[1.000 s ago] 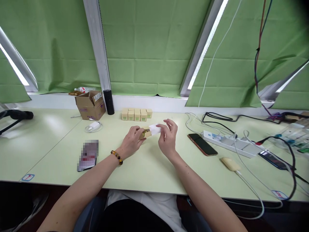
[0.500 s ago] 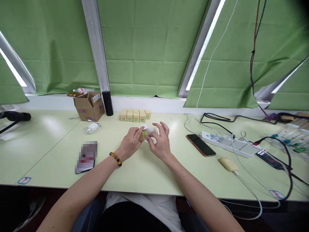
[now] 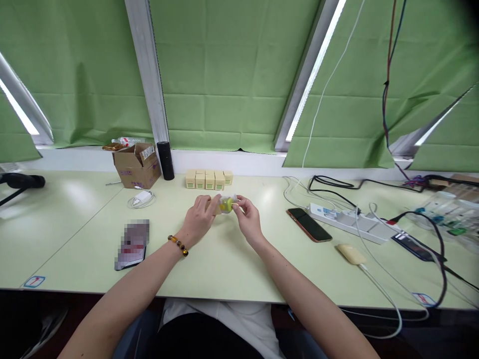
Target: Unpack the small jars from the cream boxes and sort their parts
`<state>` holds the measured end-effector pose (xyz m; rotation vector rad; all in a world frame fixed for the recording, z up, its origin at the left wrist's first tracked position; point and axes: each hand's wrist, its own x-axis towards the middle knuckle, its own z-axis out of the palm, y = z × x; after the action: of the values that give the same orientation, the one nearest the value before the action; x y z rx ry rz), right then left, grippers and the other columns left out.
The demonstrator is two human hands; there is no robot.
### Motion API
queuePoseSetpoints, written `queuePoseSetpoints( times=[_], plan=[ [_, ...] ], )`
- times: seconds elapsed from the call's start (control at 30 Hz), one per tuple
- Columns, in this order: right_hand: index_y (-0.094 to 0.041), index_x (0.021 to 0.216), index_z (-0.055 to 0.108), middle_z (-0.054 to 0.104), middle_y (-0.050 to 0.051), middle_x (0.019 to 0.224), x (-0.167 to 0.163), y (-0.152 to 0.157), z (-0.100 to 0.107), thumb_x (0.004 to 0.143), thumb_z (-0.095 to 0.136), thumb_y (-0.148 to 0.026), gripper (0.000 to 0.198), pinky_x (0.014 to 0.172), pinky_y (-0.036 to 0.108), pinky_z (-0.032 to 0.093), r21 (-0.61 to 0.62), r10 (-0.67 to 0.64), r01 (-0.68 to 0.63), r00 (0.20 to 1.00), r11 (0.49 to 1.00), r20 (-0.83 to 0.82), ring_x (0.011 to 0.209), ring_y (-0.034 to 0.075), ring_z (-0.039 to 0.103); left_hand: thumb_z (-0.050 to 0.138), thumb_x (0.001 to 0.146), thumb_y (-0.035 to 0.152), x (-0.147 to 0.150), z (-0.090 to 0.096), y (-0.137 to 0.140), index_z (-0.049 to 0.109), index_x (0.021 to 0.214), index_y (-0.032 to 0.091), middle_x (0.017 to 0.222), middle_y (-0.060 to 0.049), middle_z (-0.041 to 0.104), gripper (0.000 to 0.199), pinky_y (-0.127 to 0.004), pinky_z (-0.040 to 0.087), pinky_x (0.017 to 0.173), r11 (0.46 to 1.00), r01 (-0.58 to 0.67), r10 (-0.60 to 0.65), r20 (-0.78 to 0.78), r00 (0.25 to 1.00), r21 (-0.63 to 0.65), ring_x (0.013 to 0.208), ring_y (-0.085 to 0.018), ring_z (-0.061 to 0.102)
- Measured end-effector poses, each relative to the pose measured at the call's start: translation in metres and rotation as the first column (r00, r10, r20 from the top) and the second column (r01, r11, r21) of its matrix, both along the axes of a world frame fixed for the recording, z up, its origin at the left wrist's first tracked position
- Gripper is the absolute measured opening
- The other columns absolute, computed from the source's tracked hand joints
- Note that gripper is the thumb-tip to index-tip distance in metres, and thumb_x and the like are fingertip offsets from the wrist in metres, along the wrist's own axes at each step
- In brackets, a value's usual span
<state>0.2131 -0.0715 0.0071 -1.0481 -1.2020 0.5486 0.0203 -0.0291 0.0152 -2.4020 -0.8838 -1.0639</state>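
Note:
My left hand [image 3: 198, 218], with a beaded bracelet on its wrist, is closed on a small cream cardboard box [image 3: 216, 211]. From the box's open right end shows a small green item [image 3: 226, 204] in clear wrapping; its exact kind is unclear. The fingers of my right hand [image 3: 247, 217] pinch the right end of this wrapped item. Both hands are held over the table, near its middle. Behind them stand several similar cream boxes [image 3: 209, 180] in a close group, each with a small green label.
Toward the back left are an open carton [image 3: 136, 167], a black cylinder [image 3: 165, 160] and a white charger [image 3: 142, 198]. A phone [image 3: 131, 244] lies left of my forearm. On the right are another phone [image 3: 309, 224], a power strip [image 3: 348, 222], a beige mouse-like object [image 3: 351, 254] and loose cables.
My right hand's fingers, raised and spread before, have closed onto the wrapped green item. More of that item now shows between the hands. The view has shifted slightly.

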Motion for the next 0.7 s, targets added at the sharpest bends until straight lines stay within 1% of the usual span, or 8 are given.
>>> queuePoseSetpoints(
  times=[0.07,0.17,0.23,0.3,0.4,0.53,0.63,0.7],
  plan=[
    [-0.023,0.085,0.055,0.069,0.010,0.126,0.003,0.002,0.002,0.086,0.073,-0.062,0.042,0.093,0.050,0.064,-0.038,0.077,-0.086,0.978,0.996,-0.192,0.105,0.024,0.071,0.062,0.087,0.009,-0.003,0.000,0.004,0.033,0.157,0.024,0.122,-0.016,0.059,0.077,-0.034,0.061,0.068,1.000,-0.022,0.023,0.038,0.999,-0.010,0.117,-0.031,0.057],
    [-0.024,0.086,0.054,0.075,0.004,0.094,0.008,0.006,0.002,0.076,0.081,-0.066,0.051,0.086,0.050,0.067,-0.095,0.103,-0.150,0.918,0.984,-0.384,0.088,0.023,0.075,0.061,0.087,0.009,-0.008,0.000,0.009,0.032,0.158,0.026,0.124,-0.016,0.058,0.078,-0.035,0.062,0.070,0.999,-0.037,0.039,0.081,0.996,-0.031,0.119,-0.031,0.056],
    [-0.024,0.087,0.054,0.074,0.001,0.083,0.010,0.008,0.002,0.072,0.084,-0.066,0.054,0.087,0.052,0.067,-0.110,0.108,-0.173,0.892,0.979,-0.439,0.082,0.023,0.076,0.062,0.088,0.010,-0.009,-0.001,0.012,0.033,0.158,0.026,0.123,-0.016,0.058,0.078,-0.035,0.062,0.070,0.998,-0.043,0.049,0.103,0.994,-0.053,0.119,-0.032,0.056],
    [-0.024,0.086,0.054,0.075,0.001,0.082,0.013,0.009,0.003,0.071,0.086,-0.065,0.054,0.086,0.053,0.068,-0.106,0.109,-0.176,0.882,0.979,-0.458,0.080,0.023,0.077,0.064,0.088,0.012,-0.010,-0.001,0.013,0.033,0.158,0.025,0.123,-0.016,0.057,0.077,-0.037,0.062,0.071,0.996,-0.045,0.056,0.138,0.989,-0.077,0.118,-0.032,0.055],
    [-0.023,0.086,0.055,0.073,0.001,0.082,0.017,0.010,0.004,0.072,0.086,-0.063,0.052,0.085,0.050,0.068,-0.109,0.079,-0.143,0.888,0.984,-0.452,0.078,0.021,0.075,0.065,0.090,0.015,-0.011,-0.002,0.016,0.032,0.159,0.026,0.124,-0.016,0.056,0.078,-0.043,0.063,0.080,0.997,-0.019,0.036,0.218,0.975,-0.080,0.119,-0.032,0.054],
    [-0.023,0.088,0.057,0.071,0.001,0.083,0.024,0.013,0.002,0.077,0.080,-0.063,0.047,0.084,0.046,0.064,-0.149,-0.007,-0.041,0.950,0.988,-0.312,0.079,0.020,0.071,0.066,0.093,0.016,-0.011,-0.003,0.019,0.030,0.161,0.026,0.128,-0.016,0.055,0.077,-0.051,0.058,0.096,0.998,0.053,-0.036,0.317,0.948,-0.046,0.123,-0.033,0.052],
    [-0.023,0.089,0.057,0.073,0.004,0.091,0.026,0.015,-0.002,0.088,0.067,-0.058,0.036,0.082,0.042,0.060,-0.172,-0.049,0.047,0.999,0.984,-0.003,0.085,0.022,0.070,0.067,0.095,0.019,-0.009,-0.005,0.020,0.031,0.161,0.026,0.133,-0.017,0.056,0.076,-0.053,0.054,0.103,0.989,0.140,-0.115,0.395,0.911,-0.036,0.126,-0.032,0.052],
    [-0.024,0.090,0.057,0.075,0.005,0.099,0.026,0.013,-0.005,0.095,0.059,-0.048,0.024,0.082,0.039,0.055,-0.212,-0.043,0.094,0.972,0.973,0.233,0.090,0.023,0.069,0.068,0.095,0.023,-0.007,-0.007,0.019,0.033,0.160,0.028,0.136,-0.016,0.056,0.074,-0.051,0.054,0.103,0.974,0.219,-0.171,0.462,0.870,-0.052,0.126,-0.030,0.052]
  ],
)
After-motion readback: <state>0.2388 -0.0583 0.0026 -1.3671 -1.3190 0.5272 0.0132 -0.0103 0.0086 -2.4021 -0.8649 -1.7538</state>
